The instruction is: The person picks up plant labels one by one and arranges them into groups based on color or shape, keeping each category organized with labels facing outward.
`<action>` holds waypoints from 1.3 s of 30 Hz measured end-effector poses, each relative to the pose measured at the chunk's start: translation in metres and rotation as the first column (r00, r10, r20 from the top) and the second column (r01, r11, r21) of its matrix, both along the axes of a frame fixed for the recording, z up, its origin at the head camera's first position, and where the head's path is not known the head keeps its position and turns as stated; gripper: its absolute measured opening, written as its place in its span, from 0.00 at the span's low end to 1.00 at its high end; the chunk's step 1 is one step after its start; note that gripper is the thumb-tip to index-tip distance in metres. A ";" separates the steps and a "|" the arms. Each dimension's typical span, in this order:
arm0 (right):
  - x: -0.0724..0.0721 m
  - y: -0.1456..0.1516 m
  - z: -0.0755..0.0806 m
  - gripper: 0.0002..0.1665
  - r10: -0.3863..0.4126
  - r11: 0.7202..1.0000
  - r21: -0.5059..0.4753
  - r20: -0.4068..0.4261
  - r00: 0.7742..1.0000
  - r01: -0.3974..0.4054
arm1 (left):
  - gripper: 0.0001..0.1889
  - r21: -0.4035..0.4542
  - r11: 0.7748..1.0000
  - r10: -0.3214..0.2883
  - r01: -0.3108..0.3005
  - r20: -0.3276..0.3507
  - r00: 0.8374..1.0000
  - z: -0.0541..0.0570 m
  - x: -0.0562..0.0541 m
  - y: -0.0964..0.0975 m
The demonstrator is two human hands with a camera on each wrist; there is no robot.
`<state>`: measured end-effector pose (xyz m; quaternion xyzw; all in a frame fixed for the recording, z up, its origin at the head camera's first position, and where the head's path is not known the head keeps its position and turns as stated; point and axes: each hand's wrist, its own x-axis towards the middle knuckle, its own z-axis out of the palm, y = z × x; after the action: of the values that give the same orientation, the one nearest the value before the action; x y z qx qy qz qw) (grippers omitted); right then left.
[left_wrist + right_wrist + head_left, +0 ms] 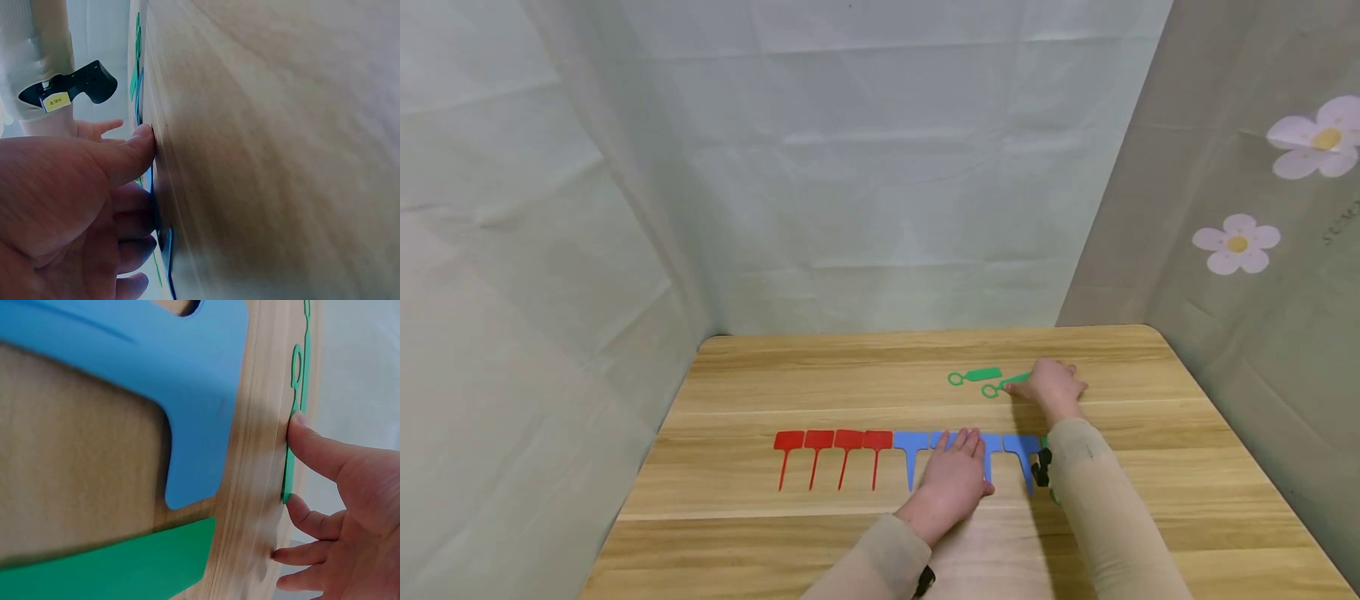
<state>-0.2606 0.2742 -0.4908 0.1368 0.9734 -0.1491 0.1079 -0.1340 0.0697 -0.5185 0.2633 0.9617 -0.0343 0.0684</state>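
Observation:
My right hand (pixel 1051 387) is at the back right of the table, thumb and index finger at a green tag (pixel 289 459) with a ring at one end. The thumb touches near its neck, the index fingertip its far end; the other fingers are spread. Beside it lies a second green ring-ended tag (pixel 983 374). My left hand (pixel 953 475) rests palm down, fingers extended, over the middle blue T-shaped plant labels (pixel 912 442), partly covering them. Red T-shaped labels (pixel 848 439) continue the row leftward. Another green tag (pixel 144 562) lies right of the last blue label, mostly behind my right sleeve.
The wooden table (pixel 722 467) has pale fabric hanging behind it (pixel 880 183) and along both sides. Flowers are printed on the right-hand fabric (pixel 1236 243). My right forearm (pixel 1108 508) reaches across the row's right end.

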 end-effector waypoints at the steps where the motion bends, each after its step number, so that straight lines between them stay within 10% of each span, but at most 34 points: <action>1: 0.000 0.000 0.000 0.54 -0.001 1.000 0.000 0.002 1.000 0.001 | 0.39 -0.001 1.000 0.001 -0.001 0.001 1.000 0.000 0.000 0.000; 39: 0.010 0.010 0.017 0.31 0.055 0.979 -0.195 -0.022 0.998 -0.058 | 0.40 -0.047 0.999 -0.004 0.003 -0.008 1.000 0.002 0.003 -0.002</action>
<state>-0.2504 0.2845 -0.4736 0.0964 0.9583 -0.2420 0.1171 -0.1312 0.0677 -0.5165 0.2632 0.9604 -0.0578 0.0707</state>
